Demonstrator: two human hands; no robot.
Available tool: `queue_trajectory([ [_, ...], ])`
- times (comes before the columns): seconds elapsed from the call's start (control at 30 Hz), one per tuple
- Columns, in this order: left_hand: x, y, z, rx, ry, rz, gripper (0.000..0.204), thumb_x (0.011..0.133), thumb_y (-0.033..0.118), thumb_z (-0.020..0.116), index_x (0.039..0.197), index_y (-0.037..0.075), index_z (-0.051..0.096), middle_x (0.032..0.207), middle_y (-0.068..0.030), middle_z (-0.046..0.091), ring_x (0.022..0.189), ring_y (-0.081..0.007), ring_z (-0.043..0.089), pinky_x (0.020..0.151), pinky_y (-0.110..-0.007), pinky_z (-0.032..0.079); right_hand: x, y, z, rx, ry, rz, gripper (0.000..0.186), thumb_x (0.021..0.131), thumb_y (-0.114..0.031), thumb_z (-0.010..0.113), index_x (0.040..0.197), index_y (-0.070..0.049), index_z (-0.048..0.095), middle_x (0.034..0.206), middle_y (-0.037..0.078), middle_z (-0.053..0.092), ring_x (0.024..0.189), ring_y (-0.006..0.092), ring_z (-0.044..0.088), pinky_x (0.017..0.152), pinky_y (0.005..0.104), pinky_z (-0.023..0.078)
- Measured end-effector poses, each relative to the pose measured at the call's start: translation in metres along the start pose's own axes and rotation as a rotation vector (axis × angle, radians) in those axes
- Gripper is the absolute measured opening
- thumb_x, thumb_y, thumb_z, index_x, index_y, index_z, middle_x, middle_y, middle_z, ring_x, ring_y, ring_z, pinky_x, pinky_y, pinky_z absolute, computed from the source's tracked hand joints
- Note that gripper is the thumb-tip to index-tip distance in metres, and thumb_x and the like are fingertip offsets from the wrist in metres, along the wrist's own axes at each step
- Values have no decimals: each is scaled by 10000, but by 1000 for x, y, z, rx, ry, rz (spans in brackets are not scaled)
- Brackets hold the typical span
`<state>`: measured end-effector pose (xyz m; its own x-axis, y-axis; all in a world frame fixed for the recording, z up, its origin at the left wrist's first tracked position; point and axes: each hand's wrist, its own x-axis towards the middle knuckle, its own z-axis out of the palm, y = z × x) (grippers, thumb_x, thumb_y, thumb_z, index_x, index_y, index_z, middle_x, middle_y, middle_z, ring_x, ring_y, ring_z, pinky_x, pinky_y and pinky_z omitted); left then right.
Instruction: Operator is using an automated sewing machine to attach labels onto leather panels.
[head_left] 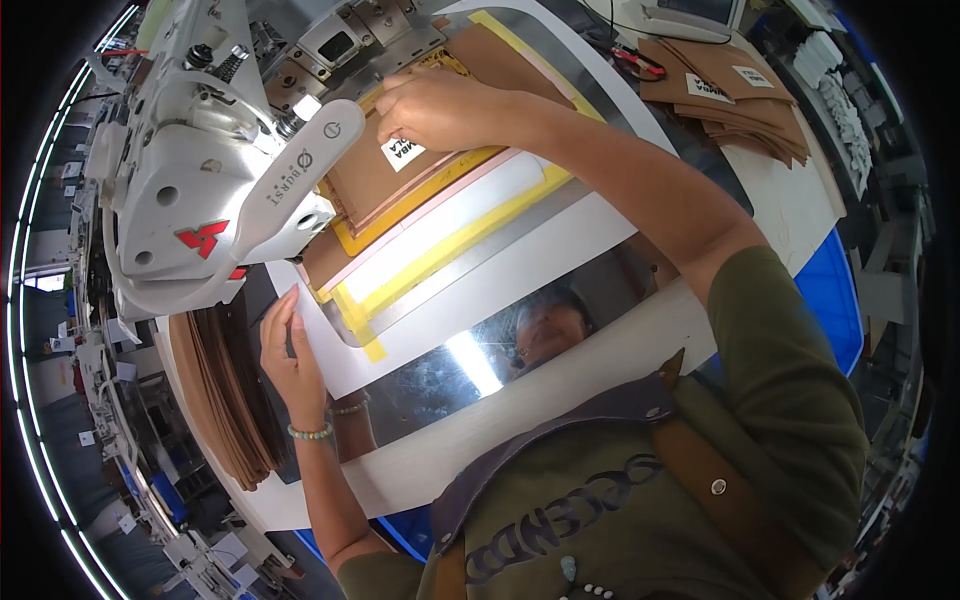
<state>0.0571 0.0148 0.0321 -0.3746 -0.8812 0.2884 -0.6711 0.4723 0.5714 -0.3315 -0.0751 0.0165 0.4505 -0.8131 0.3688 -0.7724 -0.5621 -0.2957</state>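
My right hand [432, 105] is curled over a brown panel [365, 183] with a white label [402, 152], near the machine head; what its fingers grip is hidden. The panel sits in a yellow frame [375, 230] on a jig bordered with yellow tape [450, 223]. My left hand [290, 345] is open, fingers extended, at the left edge of a white sheet [385, 370] under the jig. The large white machine [190, 190] stands close above and left of both hands.
Brown pieces are stacked at the left [215, 400] and upper right [735, 120], with scissors [640, 62] beside the right stack. A shiny metal plate [420, 400] lies along the table's front [660, 320]. A blue bin [840, 300] stands right of the table.
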Motion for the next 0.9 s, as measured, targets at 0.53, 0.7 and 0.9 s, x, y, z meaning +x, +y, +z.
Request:
queue_trajectory([
  [0.53,114,-33,53,253,-282,325,368,1129,176,555,1439,-13,619,1411,-222,673,1255,-382,634,1116,-440,471,0,-3,21,-172,196,-209,241,788,-88,753,1007,-141,839,999,-22,688,1153,203,596,1018,412,495],
  [0.7,125,-21,57,168,-272,315,433,1139,243,540,1531,66,589,1510,-172,633,1415,-350,561,1215,-464,395,0,-2,23,-185,176,-222,203,807,-111,741,989,-140,825,990,-22,676,1156,199,591,1009,396,499],
  [0.9,136,-16,62,284,-262,442,449,1144,265,544,1569,124,577,1643,-48,550,1528,-252,480,1291,-380,318,1,0,24,-202,152,-215,193,844,-125,743,1018,-134,826,1032,-15,692,1167,195,601,1012,399,511],
])
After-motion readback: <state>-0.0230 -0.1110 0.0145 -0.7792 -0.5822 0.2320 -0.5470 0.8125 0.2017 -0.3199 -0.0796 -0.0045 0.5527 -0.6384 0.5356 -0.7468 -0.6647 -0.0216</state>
